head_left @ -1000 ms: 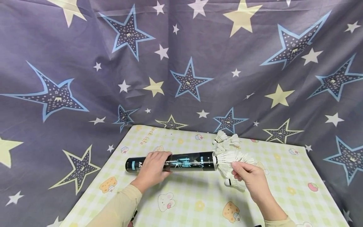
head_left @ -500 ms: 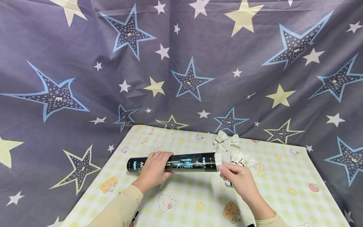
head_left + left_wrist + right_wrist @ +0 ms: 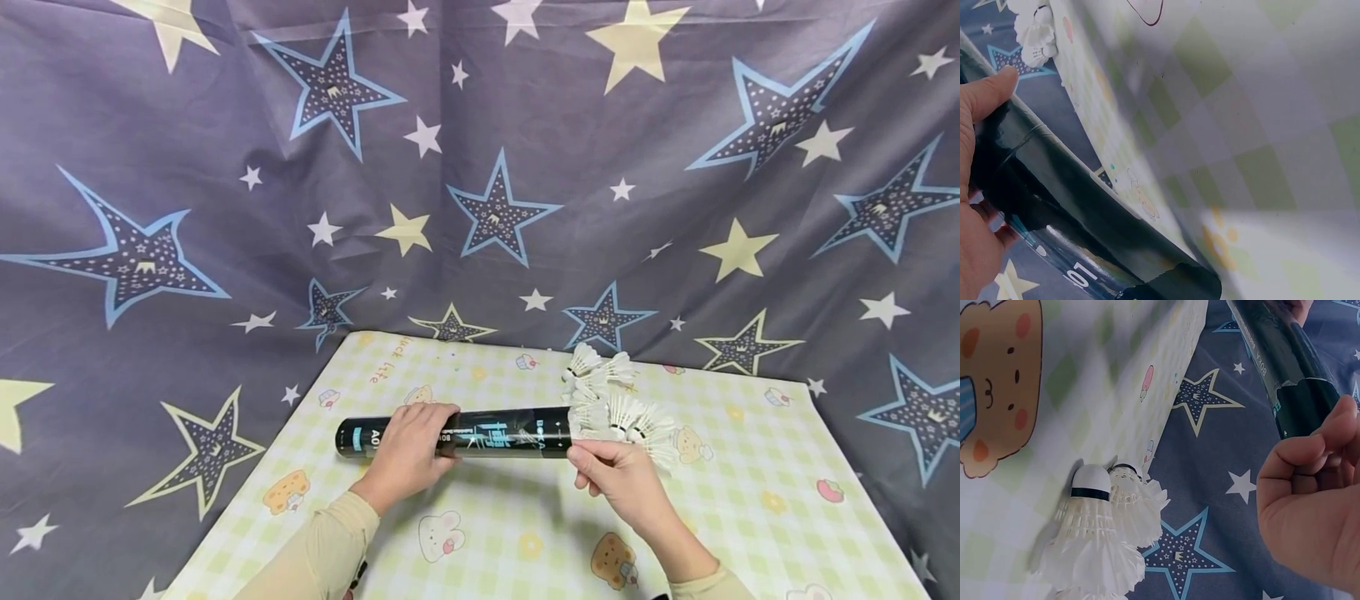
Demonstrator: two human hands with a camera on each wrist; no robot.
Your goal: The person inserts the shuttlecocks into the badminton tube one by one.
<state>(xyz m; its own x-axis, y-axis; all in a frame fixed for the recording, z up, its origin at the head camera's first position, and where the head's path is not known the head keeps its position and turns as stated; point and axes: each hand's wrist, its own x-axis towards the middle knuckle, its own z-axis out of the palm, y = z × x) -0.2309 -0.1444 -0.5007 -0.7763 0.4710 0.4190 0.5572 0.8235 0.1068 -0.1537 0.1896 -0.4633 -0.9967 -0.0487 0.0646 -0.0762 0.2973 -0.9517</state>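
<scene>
A black shuttlecock tube [image 3: 510,432] lies sideways close over the table, its open end to the right. My left hand [image 3: 411,446] grips it round the left half, and in the left wrist view the thumb [image 3: 994,94] lies along its upper side. At the open end is my right hand [image 3: 622,479], with curled fingers and the fingertips right at the rim. In the right wrist view thumb and forefinger [image 3: 1297,450] come together beside the tube mouth [image 3: 1310,403]. No feathers show between them, and I cannot tell whether they pinch anything. The tube's inside is hidden.
White feather shuttlecocks [image 3: 630,417] lie in a loose group behind and right of the tube's mouth, several more [image 3: 588,371] farther back. A green-checked cloth [image 3: 480,492] covers the table. A star-patterned curtain [image 3: 480,167] hangs behind and at both sides.
My right hand has moved left with a shuttlecock, bringing it to the tube's mouth and in, out of sight; the fingertips are now at the rim. My left hand keeps its grip.
</scene>
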